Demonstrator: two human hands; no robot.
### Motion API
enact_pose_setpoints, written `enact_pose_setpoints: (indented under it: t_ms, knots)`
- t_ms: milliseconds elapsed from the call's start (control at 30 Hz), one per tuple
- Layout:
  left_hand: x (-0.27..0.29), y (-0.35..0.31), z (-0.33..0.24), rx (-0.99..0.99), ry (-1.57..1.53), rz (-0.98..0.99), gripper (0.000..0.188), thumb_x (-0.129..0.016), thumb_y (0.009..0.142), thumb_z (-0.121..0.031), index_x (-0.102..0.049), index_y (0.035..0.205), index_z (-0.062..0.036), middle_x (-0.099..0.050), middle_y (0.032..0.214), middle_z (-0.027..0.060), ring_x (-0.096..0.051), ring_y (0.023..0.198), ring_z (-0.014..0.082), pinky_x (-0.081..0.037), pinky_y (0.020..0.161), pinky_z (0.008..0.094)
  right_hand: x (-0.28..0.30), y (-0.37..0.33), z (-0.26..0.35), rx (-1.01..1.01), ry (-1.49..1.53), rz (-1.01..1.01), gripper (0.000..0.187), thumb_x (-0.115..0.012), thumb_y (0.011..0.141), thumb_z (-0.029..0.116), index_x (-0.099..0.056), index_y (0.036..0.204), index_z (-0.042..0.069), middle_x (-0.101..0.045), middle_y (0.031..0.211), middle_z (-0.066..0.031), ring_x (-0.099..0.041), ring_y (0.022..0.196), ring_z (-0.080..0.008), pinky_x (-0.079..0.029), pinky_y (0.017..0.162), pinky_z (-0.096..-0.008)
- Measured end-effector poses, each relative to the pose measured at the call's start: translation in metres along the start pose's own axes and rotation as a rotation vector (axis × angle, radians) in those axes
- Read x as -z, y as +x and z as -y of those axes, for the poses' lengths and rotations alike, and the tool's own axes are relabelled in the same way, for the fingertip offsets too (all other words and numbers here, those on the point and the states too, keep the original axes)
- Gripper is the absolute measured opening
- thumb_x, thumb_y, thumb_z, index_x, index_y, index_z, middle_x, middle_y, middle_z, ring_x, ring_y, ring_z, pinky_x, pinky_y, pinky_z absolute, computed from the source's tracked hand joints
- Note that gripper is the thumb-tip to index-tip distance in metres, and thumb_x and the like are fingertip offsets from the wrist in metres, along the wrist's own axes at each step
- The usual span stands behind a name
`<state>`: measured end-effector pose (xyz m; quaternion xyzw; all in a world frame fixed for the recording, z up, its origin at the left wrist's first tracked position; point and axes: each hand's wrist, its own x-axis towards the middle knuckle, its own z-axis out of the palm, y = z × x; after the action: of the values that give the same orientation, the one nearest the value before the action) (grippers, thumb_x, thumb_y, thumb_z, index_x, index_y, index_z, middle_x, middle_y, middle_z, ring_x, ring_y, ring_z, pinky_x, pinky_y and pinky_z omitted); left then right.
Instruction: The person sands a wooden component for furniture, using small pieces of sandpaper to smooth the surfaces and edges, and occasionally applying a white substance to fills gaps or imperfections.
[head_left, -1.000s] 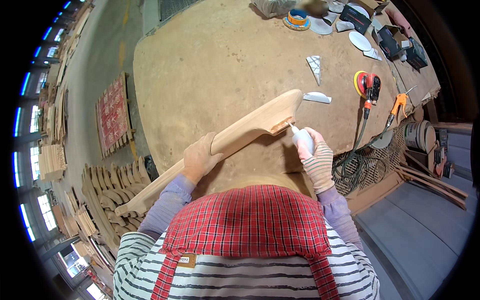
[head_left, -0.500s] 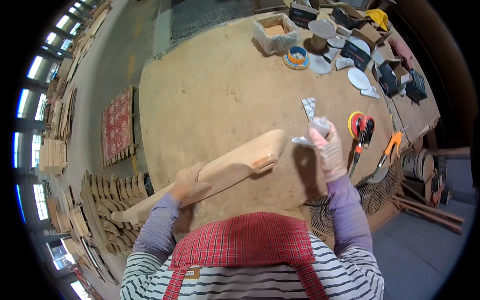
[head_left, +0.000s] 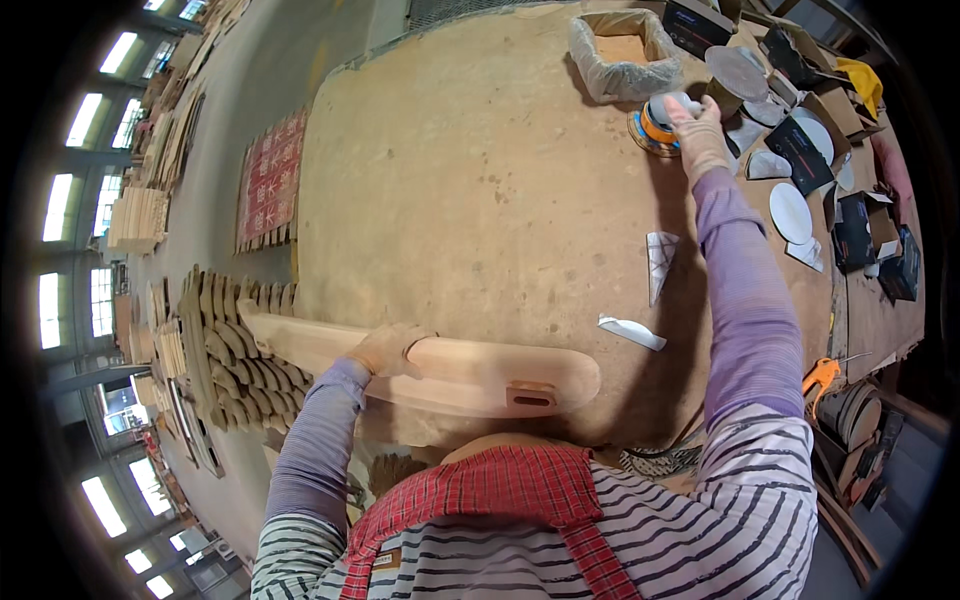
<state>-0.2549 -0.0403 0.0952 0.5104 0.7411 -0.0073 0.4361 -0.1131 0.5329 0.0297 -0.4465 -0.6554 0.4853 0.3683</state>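
Note:
My left hand is closed round the middle of a long, pale, smoothly shaped wooden part, which lies across the near side of the table. Its rounded right end has a dark slot in a darker patch. Far out on the right, my right hand grips a small grey-white bottle. The bottle is right at a round orange and blue container, partly covering it; whether it touches the container I cannot tell. Two folded pieces of abrasive paper lie between my arms.
A plastic-lined box stands beyond the orange container. Sanding discs and dark cartons crowd the table's right side. An orange air gun hangs near the right edge. Several curved wooden parts are stacked at the left.
My right hand has reached forward with the bottle to the orange container. The wooden part has swung more crosswise and rolled so its slot faces up. The sander has gone out of sight.

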Motion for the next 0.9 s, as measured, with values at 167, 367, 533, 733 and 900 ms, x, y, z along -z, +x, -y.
enact_pose_setpoints:
  t_ms: [167, 367, 533, 733, 900]
  knots:
    - [-0.012, -0.014, 0.001, 0.056, 0.058, -0.045, 0.076, -0.085, 0.065, -0.035, -0.055, 0.132, -0.0129, -0.061, 0.122, 0.0129, -0.055, 0.118, 0.0346, -0.042, 0.101, 0.0448, 0.063, -0.125, 0.009, -0.004, -0.646, 0.092, 0.082, -0.083, 0.072, 0.046, -0.053, 0.132, 0.001, -0.056, 0.129, -0.0208, -0.052, 0.123, -0.0361, -0.042, 0.104, -0.042]
    - [-0.033, -0.025, -0.017, 0.033, 0.25, -0.198, 0.065, -0.073, 0.081, -0.033, -0.051, 0.138, -0.0113, -0.053, 0.135, 0.0175, -0.049, 0.126, 0.0368, -0.04, 0.106, 0.0456, 0.073, -0.224, 0.006, 0.136, -0.83, 0.211, 0.033, -0.075, 0.08, 0.029, -0.066, 0.105, 0.01, -0.064, 0.113, -0.0107, -0.06, 0.106, -0.0311, -0.048, 0.091, -0.0435]
    - [-0.078, -0.024, -0.038, 0.125, 0.309, -0.452, 0.058, -0.054, 0.094, -0.042, -0.048, 0.139, -0.0073, -0.051, 0.138, 0.0167, -0.048, 0.128, 0.0357, -0.039, 0.107, 0.0458, 0.097, -0.291, 0.034, -0.151, 0.244, 0.459, 0.017, -0.064, 0.088, 0.006, -0.053, 0.101, 0.006, -0.058, 0.086, -0.0043, -0.054, 0.074, -0.0129, -0.048, 0.067, -0.0286]
    - [-0.135, 0.012, -0.048, 0.124, 0.347, -0.749, 0.042, -0.044, 0.099, -0.038, -0.057, 0.129, -0.0116, -0.058, 0.13, 0.0106, -0.047, 0.128, 0.0302, -0.026, 0.113, 0.0513, 0.181, -0.422, 0.055, -0.538, 0.042, 0.675, 0.034, -0.07, 0.091, 0.039, -0.05, 0.092, 0.012, -0.05, 0.078, 0.0034, -0.048, 0.068, -0.0057, -0.042, 0.059, -0.0233]
    - [-0.167, 0.007, -0.116, 0.146, 0.121, -0.896, 0.03, -0.045, 0.099, -0.033, -0.066, 0.109, -0.0139, -0.061, 0.12, 0.0068, -0.048, 0.123, 0.026, -0.022, 0.114, 0.0505, 0.222, -0.492, 0.035, -0.575, 0.349, 0.54, 0.039, -0.071, 0.092, 0.017, -0.051, 0.124, 0.004, -0.063, 0.088, 0.0, -0.054, 0.068, -0.0041, -0.046, 0.059, -0.0194]
